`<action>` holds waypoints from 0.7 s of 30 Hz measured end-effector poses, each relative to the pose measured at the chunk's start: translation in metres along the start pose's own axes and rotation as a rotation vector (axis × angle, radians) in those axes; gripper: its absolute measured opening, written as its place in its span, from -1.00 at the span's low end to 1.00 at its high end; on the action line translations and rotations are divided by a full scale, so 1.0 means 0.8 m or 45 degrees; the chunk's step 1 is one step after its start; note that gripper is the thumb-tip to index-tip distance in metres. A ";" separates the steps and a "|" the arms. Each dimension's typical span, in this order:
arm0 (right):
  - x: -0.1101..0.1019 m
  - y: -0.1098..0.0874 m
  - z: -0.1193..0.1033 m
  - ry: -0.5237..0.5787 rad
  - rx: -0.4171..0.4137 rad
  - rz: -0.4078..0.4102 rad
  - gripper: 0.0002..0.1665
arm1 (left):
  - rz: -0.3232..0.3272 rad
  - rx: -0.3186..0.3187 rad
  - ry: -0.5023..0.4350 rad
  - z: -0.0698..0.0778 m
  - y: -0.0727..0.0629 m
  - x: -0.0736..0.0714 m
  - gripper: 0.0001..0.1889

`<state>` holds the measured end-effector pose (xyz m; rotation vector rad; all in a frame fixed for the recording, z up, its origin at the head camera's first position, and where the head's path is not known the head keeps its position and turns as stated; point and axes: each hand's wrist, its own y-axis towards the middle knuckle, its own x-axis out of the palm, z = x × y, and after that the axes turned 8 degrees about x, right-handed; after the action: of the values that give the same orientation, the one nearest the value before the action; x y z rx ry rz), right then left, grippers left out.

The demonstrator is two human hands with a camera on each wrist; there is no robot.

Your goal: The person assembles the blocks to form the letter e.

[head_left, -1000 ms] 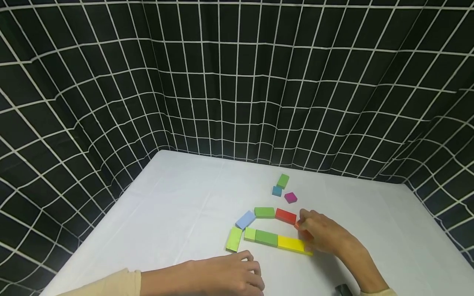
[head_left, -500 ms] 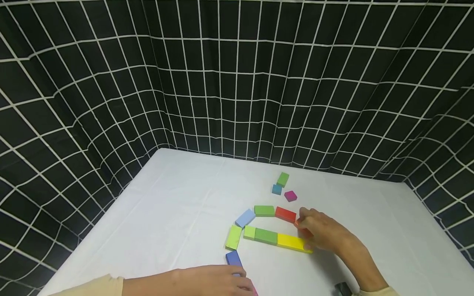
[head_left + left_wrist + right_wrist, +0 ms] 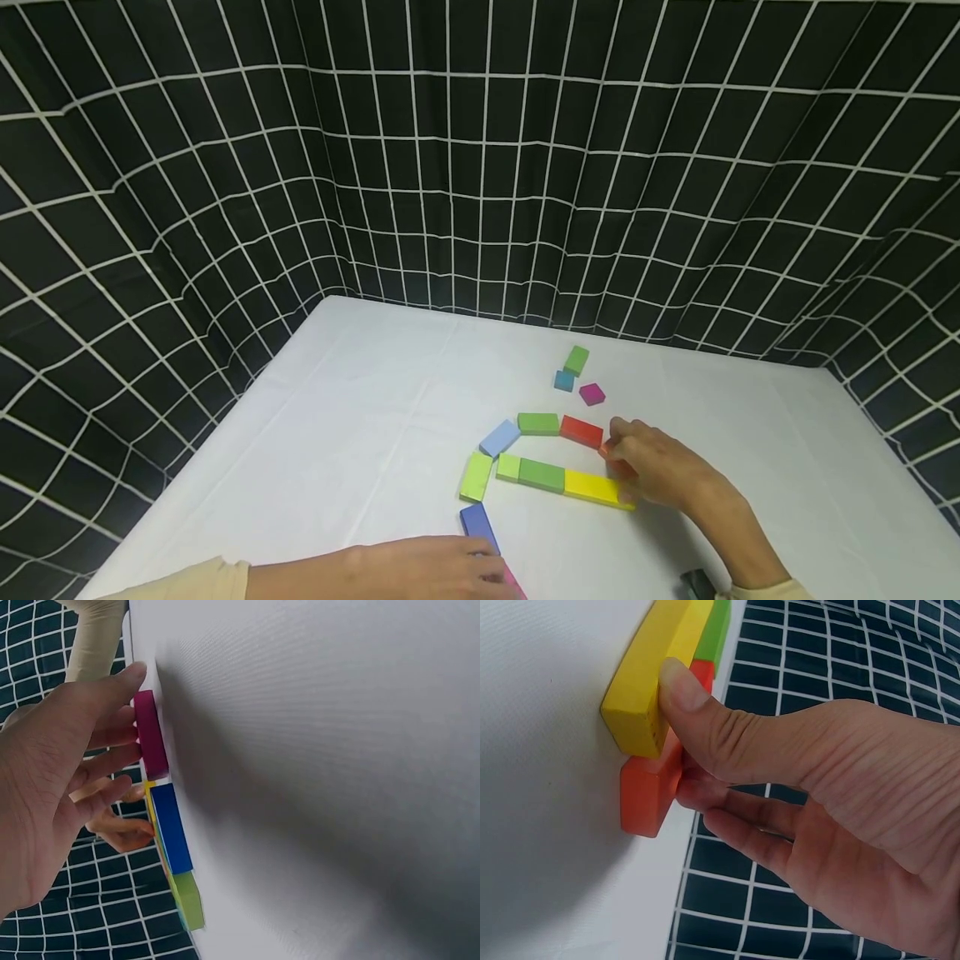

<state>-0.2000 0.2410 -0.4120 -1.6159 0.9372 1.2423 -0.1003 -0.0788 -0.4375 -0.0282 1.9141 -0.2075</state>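
My left hand [image 3: 450, 571] rests low in the head view beside a magenta block [image 3: 152, 735]. Its fingers lie fairly straight behind that block, and the thumb reaches over its end. A blue block [image 3: 478, 527] sits just beyond it, then a lime block [image 3: 476, 477]. My right hand [image 3: 663, 467] bends over an orange block [image 3: 645, 795], which it partly hides. The fingertips are at the orange block, while the thumb tip touches the end of a long yellow block [image 3: 596, 487] alongside.
A green block [image 3: 542, 475] and small lime block [image 3: 507, 467] continue the yellow row. Light blue [image 3: 499, 438], green [image 3: 537, 424] and red [image 3: 581, 431] blocks curve behind it. Farther back lie a green block [image 3: 576, 360], a blue cube [image 3: 564, 381] and a magenta one [image 3: 592, 393].
My left hand has moved slightly down and left, and the blue block and a bit of the magenta one have come into sight by it. My right hand stays at the orange block.
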 end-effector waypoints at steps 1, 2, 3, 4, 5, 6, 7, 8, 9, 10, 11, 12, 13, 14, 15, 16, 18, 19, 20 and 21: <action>-0.001 0.000 0.000 -0.002 0.000 0.002 -0.57 | 0.004 -0.002 0.002 0.000 0.000 -0.001 -0.61; -0.001 0.000 0.000 -0.003 0.000 0.005 -0.57 | 0.009 -0.004 0.005 0.000 -0.001 -0.001 -0.61; -0.001 0.000 0.000 -0.006 0.001 0.007 -0.56 | 0.011 -0.007 -0.005 0.000 -0.001 -0.001 -0.61; -0.001 0.000 0.000 -0.007 -0.003 0.009 -0.56 | 0.012 -0.009 -0.009 0.000 -0.001 -0.002 -0.61; -0.001 0.000 0.000 -0.007 -0.003 0.011 -0.56 | 0.013 -0.012 -0.018 0.000 -0.002 -0.002 -0.60; -0.001 0.000 0.000 -0.012 -0.005 0.012 -0.56 | 0.009 -0.014 -0.028 0.000 -0.002 -0.002 -0.60; -0.001 0.000 0.000 -0.013 -0.007 0.014 -0.56 | 0.007 -0.014 -0.025 0.000 -0.002 -0.002 -0.60; -0.001 0.000 0.001 -0.014 -0.008 0.015 -0.56 | 0.001 -0.016 -0.030 0.000 -0.002 -0.002 -0.59; 0.000 0.000 0.001 -0.015 -0.009 0.016 -0.57 | -0.007 -0.018 -0.042 -0.001 -0.002 -0.002 -0.59; 0.000 0.000 0.001 -0.017 -0.011 0.018 -0.57 | -0.010 -0.019 -0.042 -0.001 -0.003 -0.002 -0.59; 0.000 0.000 0.001 -0.017 -0.013 0.019 -0.57 | -0.016 -0.020 -0.043 -0.001 -0.003 -0.002 -0.58; 0.000 0.000 0.001 -0.017 -0.013 0.019 -0.58 | -0.018 -0.021 -0.042 -0.001 -0.003 -0.002 -0.58; 0.000 0.000 0.001 -0.014 -0.012 0.018 -0.58 | -0.016 -0.023 -0.044 -0.001 -0.003 -0.001 -0.58; 0.000 0.000 0.000 -0.013 -0.009 0.015 -0.58 | -0.015 -0.026 -0.047 -0.001 -0.003 -0.001 -0.57; 0.000 0.000 0.000 -0.011 -0.005 0.011 -0.58 | -0.012 -0.029 -0.052 -0.001 -0.003 -0.001 -0.57; 0.000 0.000 0.000 -0.009 -0.001 0.007 -0.58 | -0.008 -0.034 -0.057 -0.001 -0.003 -0.001 -0.56; 0.000 0.000 0.000 -0.003 0.006 0.001 -0.59 | 0.001 -0.046 -0.064 -0.001 -0.003 -0.001 -0.55; 0.000 0.000 0.000 -0.002 0.007 0.000 -0.59 | 0.003 -0.050 -0.064 -0.001 -0.003 -0.001 -0.54; 0.000 -0.001 0.000 0.002 0.014 -0.003 -0.59 | 0.004 -0.055 -0.061 -0.001 -0.004 -0.001 -0.53; 0.001 -0.001 0.000 0.003 0.013 -0.003 -0.59 | 0.005 -0.058 -0.056 -0.001 -0.004 -0.001 -0.53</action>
<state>-0.1994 0.2411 -0.4125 -1.6105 0.9414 1.2327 -0.1008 -0.0815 -0.4359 -0.0592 1.8746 -0.1594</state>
